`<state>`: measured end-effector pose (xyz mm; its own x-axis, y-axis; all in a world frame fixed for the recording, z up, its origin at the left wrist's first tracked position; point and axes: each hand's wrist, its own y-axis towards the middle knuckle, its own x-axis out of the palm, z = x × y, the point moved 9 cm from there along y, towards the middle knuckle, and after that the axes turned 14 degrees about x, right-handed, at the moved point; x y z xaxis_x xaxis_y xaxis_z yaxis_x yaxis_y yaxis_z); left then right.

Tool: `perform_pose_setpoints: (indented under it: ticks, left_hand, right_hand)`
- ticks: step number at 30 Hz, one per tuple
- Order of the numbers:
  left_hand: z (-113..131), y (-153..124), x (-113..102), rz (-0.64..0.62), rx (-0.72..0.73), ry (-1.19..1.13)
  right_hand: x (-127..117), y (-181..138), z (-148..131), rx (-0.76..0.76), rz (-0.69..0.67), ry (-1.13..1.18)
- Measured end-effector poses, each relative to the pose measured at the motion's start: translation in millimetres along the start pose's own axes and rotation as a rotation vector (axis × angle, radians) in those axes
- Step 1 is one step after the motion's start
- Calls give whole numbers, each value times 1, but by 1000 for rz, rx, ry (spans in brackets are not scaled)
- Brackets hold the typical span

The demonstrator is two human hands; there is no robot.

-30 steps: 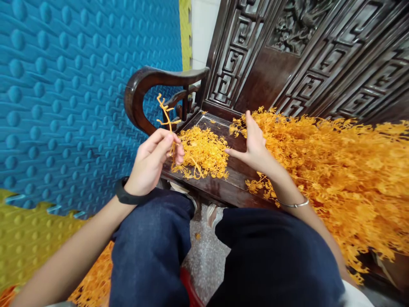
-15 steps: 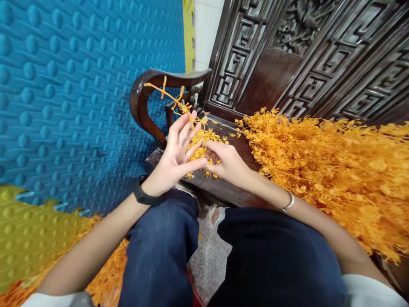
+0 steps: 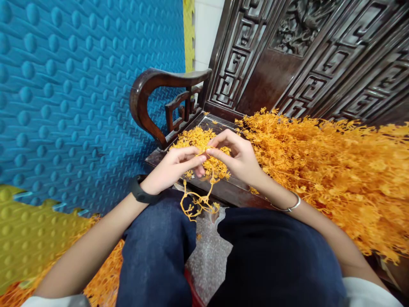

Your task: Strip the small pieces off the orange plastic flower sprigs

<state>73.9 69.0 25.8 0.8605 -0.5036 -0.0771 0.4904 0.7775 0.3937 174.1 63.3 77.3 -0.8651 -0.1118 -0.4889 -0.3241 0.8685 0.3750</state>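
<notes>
Both my hands meet above the bench seat, fingertips nearly touching. My left hand [image 3: 182, 164] pinches an orange-yellow plastic sprig [image 3: 200, 200], whose branched stem hangs down over my knee. Thumb and forefinger of my right hand [image 3: 234, 151] close on the upper part of the same sprig. Under and behind the hands lies a small heap of loose orange-yellow flower-shaped pieces [image 3: 191, 136] on the dark seat. The exact spot where the fingertips grip is partly hidden by the fingers.
A large pile of orange plastic sprigs [image 3: 338, 170] covers the bench to the right. The curved wooden armrest [image 3: 143, 98] rises at the left, beside a blue foam mat [image 3: 79, 106]. A carved backrest [image 3: 271, 76] stands behind. More orange material [image 3: 107, 273] lies at lower left.
The sprig swung from pointing up above my left hand to hanging below the hands. My left hand turned from spread fingers to a pinch, and my right hand rose slightly.
</notes>
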Motion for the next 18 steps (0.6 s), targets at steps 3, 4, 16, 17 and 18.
perform_pose_setpoints:
  ticks: [3,4,16,17,18]
  left_hand:
    - [0,-2,0,-28,-26,43]
    - [0,-3,0,-33,-26,69]
    - [16,1,3,-42,117,205]
    - [18,2,4,-28,122,199]
    - [20,2,5,-11,128,193]
  right_hand:
    - [4,1,5,56,-61,54]
    - [6,1,5,60,-88,41]
    - [-19,2,7,151,94,26]
    - [-21,1,4,138,133,19]
    - [-24,0,1,126,171,9]
